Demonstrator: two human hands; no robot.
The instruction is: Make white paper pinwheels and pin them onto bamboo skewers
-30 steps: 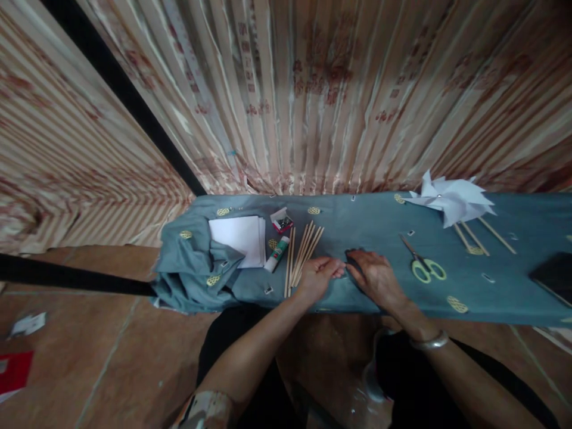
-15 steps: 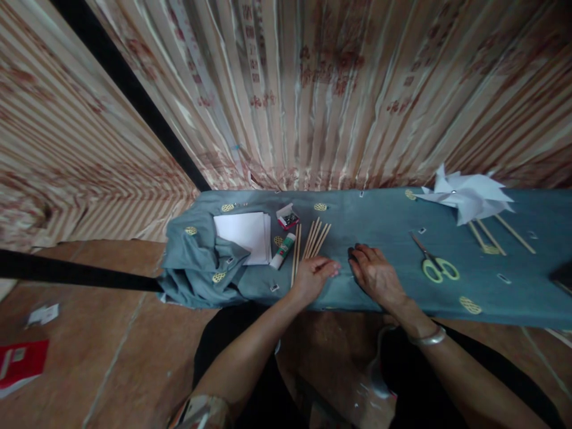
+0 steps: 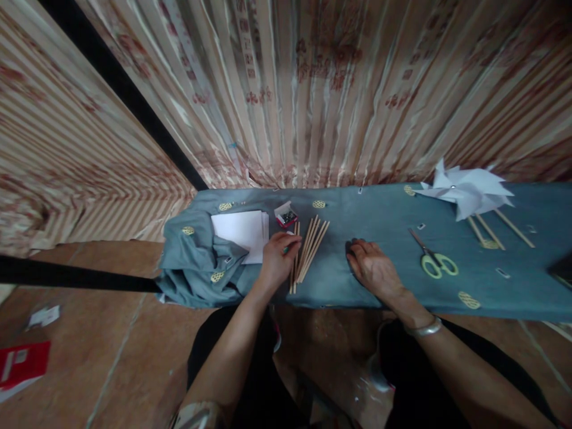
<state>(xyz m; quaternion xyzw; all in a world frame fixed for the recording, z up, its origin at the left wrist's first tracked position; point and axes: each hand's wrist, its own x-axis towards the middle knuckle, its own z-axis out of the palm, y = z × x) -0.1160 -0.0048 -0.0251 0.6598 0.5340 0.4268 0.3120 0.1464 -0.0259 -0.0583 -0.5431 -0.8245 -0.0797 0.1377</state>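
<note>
My left hand (image 3: 277,256) is closed over a green and white glue stick (image 3: 286,250), which lies mostly hidden under the fingers. Just right of these fingers, several thin wooden sticks (image 3: 315,247) lie in a loose bundle on the cloth. My right hand (image 3: 373,268) rests on the cloth with its fingers bent and close together. Something dark shows at its fingertips, too small to make out. Behind the left hand stands a small opened red and white box (image 3: 286,215) holding small metal pieces. A stack of white paper (image 3: 241,229) lies to its left.
Scissors with light green handles (image 3: 438,263) lie right of my right hand. Farther right are white paper pinwheels (image 3: 473,190) on wooden sticks. A blue-grey cloth (image 3: 379,214) covers the narrow table, bunched at the left end. A patterned curtain (image 3: 326,119) hangs behind.
My left hand has moved left from beside the right hand, across the wooden sticks, onto the glue stick. More of the sticks is uncovered. My right hand has barely moved.
</note>
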